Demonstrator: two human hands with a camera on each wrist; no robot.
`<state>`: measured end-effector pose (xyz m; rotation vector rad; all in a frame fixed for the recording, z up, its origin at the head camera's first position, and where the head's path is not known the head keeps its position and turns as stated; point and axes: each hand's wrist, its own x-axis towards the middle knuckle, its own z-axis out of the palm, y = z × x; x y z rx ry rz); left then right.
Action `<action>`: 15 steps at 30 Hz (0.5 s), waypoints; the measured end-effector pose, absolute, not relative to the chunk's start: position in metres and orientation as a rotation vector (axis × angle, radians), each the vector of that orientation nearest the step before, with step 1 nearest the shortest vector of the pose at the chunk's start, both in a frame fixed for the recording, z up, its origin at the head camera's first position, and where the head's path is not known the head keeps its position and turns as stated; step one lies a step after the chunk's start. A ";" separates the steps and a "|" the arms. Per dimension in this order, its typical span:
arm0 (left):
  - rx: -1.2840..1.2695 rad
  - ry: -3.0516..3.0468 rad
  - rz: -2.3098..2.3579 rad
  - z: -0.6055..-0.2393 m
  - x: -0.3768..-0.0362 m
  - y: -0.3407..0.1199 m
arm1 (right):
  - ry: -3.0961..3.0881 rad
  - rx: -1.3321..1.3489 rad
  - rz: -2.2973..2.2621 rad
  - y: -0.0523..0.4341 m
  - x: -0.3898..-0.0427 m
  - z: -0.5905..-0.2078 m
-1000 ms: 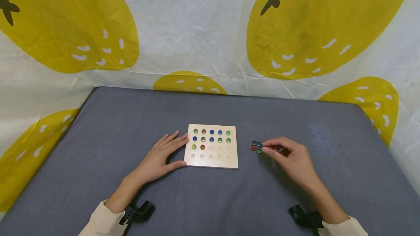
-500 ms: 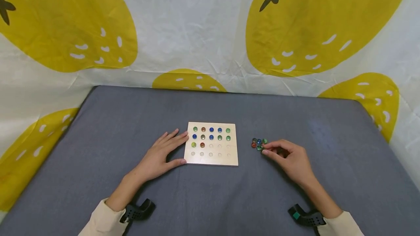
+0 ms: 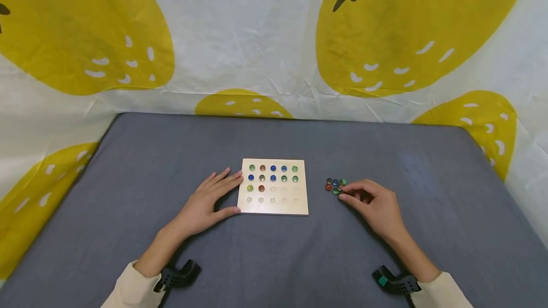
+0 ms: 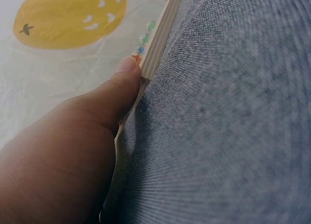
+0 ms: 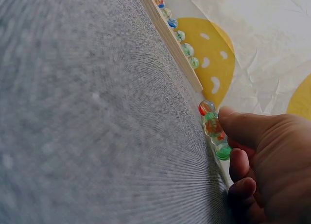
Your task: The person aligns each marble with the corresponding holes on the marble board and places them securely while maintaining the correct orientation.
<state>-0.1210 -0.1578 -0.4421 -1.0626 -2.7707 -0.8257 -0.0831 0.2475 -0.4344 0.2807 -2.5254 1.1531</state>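
marbles are kept in two places, both told here from the wooden board: twelve are seated in it, and a loose cluster is gathered just off its right side. on the board, the two far rows are filled, the third row is filled only in its two leftmost hollows, and the near row is unfilled, its hollows all showing. the shallow hollows are presumably meant to stop the marbles from rolling.

the board's left side is met by the left hand, whose fingers are spread out and by which nothing is grasped; the board's near left corner is touched by its thumb. a light bracing seems intended, so that the board is not nudged across the grey cloth on which it is laid.

to the right of the board, the loose cluster is touched by the right hand. its thumb and forefinger are held close together at the cluster's edge; whether a marble is pinched there cannot be told, as the contact is partly hidden. by being placed beside the board, the loose marbles are probably kept within easy reach of that hand.
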 end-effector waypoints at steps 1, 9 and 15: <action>-1.063 -2.769 -0.828 -0.442 -0.121 -0.158 | -2.528 0.284 1.146 0.247 -0.083 -0.434; -1.059 -2.771 -0.824 -0.441 -0.120 -0.158 | -2.503 0.404 1.085 0.246 -0.085 -0.435; -1.062 -2.768 -0.824 -0.439 -0.120 -0.158 | -2.483 0.434 1.095 0.246 -0.085 -0.432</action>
